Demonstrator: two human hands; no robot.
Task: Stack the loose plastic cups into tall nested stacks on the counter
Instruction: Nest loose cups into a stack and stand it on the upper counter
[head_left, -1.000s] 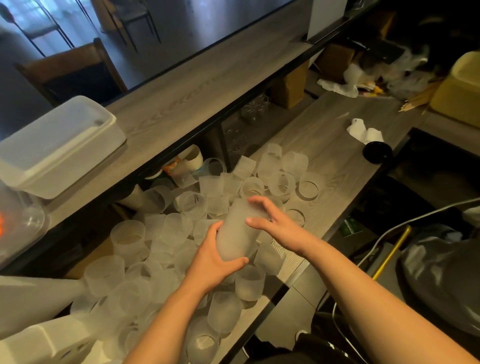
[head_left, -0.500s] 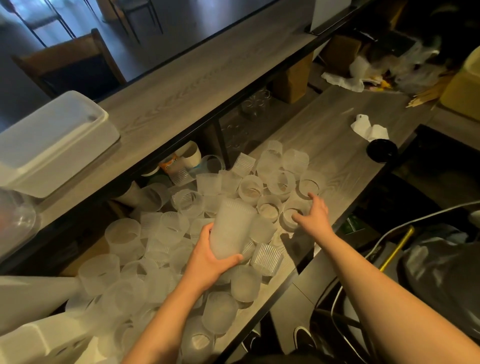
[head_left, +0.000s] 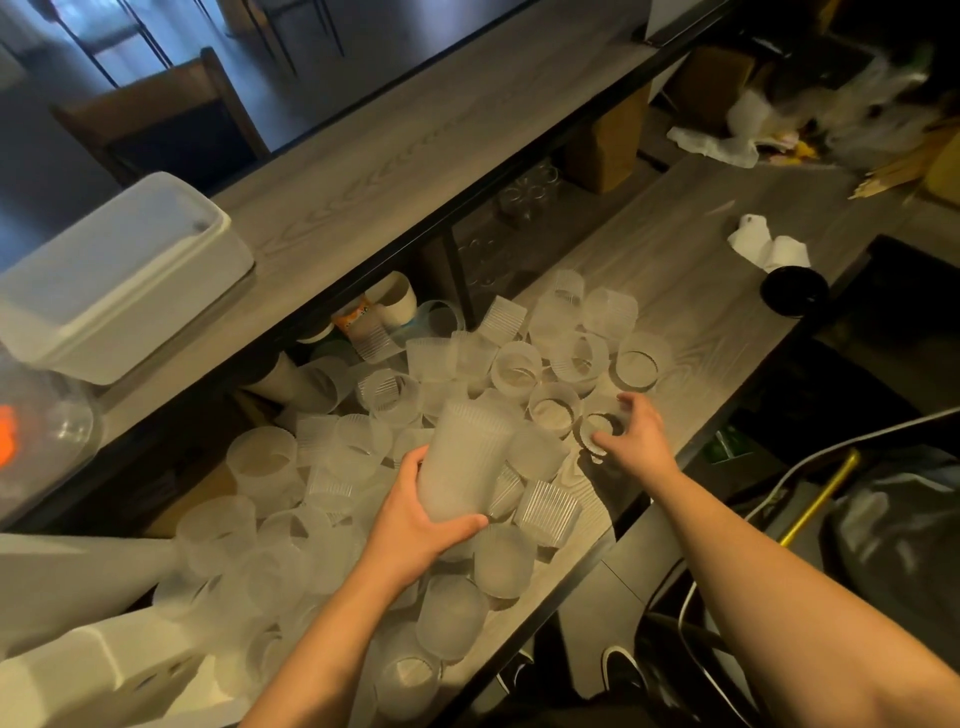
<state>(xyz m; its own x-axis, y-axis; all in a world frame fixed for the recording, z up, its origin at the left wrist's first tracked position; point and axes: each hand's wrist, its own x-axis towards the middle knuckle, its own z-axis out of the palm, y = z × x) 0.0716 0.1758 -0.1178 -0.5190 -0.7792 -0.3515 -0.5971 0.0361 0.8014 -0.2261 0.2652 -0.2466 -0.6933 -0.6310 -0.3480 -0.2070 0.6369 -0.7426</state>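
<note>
A: From the head view, our left hand (head_left: 415, 525) grips the stack (head_left: 462, 462) at frame centre; our right hand (head_left: 631, 441) closes round a loose cup (head_left: 597, 427) just right.

B: Let's lift it straight, then nest it squarely.

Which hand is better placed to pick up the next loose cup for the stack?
Right. The right hand already curls around an upright loose cup near the counter edge, while the left hand grips the nested stack.
</note>
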